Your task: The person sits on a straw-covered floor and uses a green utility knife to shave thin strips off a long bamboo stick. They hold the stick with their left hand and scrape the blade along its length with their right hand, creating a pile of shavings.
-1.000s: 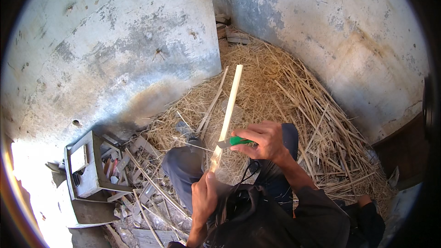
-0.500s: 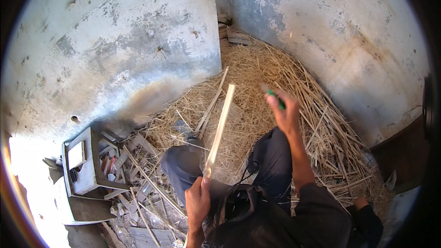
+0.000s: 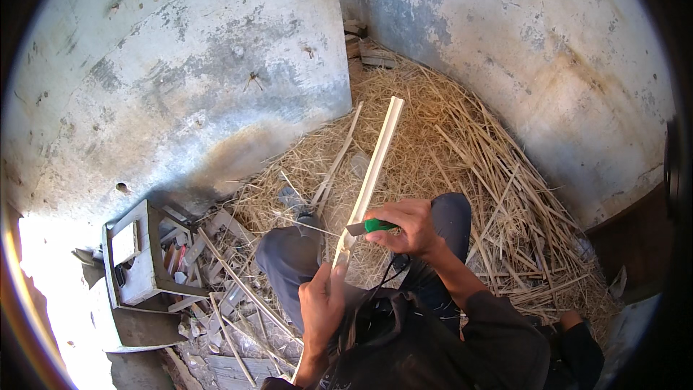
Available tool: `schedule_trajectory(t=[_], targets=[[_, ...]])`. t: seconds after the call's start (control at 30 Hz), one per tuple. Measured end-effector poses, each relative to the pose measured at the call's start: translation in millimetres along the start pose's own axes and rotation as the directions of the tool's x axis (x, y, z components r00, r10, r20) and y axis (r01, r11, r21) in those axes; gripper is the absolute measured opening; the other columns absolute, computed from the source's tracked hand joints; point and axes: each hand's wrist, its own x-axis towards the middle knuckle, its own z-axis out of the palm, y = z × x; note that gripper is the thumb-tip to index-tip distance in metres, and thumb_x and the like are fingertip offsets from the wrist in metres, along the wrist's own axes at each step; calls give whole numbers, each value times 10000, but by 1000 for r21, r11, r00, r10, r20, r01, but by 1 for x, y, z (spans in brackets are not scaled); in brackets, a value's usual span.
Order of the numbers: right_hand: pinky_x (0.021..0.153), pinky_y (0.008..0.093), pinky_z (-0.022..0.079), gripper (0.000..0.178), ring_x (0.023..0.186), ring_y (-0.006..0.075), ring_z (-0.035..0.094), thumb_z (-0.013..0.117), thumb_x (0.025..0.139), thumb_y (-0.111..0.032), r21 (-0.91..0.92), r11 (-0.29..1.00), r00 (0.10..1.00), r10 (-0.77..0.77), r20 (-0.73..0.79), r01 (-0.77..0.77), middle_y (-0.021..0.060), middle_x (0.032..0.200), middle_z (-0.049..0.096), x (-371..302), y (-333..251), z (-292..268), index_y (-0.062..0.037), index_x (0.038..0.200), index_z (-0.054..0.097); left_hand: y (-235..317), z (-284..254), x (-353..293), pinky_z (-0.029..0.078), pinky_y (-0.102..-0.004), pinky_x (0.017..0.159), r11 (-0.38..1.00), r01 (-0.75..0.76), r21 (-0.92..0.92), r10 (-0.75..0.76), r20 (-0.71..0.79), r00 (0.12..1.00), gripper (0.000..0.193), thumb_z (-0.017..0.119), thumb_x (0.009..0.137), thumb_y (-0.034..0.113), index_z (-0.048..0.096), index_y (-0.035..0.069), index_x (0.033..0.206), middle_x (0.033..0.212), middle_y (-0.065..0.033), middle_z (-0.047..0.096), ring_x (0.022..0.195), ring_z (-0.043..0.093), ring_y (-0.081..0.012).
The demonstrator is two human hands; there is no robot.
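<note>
Rough shed: bare plaster walls (image 3: 216, 65), straw-heaped floor (image 3: 462, 137).

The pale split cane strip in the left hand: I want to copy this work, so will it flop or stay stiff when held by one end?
The pale strip probably stays fairly stiff: gripped at its lower end by the left hand, it stands out straight over the straw. It looks thin and light. The knife in the right hand meets it, so it may flex slightly.

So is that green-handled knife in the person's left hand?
No, the right hand grips the green-handled knife, its blade against the pale strip, while the left hand holds the strip's lower end.
</note>
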Motion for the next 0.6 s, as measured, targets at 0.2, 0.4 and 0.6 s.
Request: schedule_trajectory(t=[0.2, 0.4, 0.6], targets=[[597, 349, 565, 319, 674, 215, 758, 904, 868, -381, -74, 997, 1000, -9, 24, 11, 39, 838, 797, 1, -2, -4, -100, 993, 818, -2, -2, -3, 364, -354, 524, 1000, 2, 5, -2, 49, 999, 271, 650, 1093, 161, 617, -31, 906, 592, -151, 433, 605, 343, -100], [518, 332, 470, 372, 545, 193, 666, 866, 895, -472, -143, 986, 994, -92, -50, 84, 2, 713, 730, 0, 2, -5, -105, 920, 806, 0, -3, -3, 427, -357, 569, 997, 40, -59, -34, 104, 994, 233, 630, 1099, 160, 642, -32, 969, 636, -189, 508, 682, 377, -91], [490, 321, 420, 401, 500, 163, 595, 872, 880, -511, -223, 965, 984, -158, -85, 136, -23, 661, 676, 4, 0, -10, -117, 919, 808, 5, -5, -3, 438, -359, 579, 997, 31, -66, -22, 124, 992, 232, 604, 1107, 154, 638, -34, 975, 647, -184, 513, 697, 399, -86]])
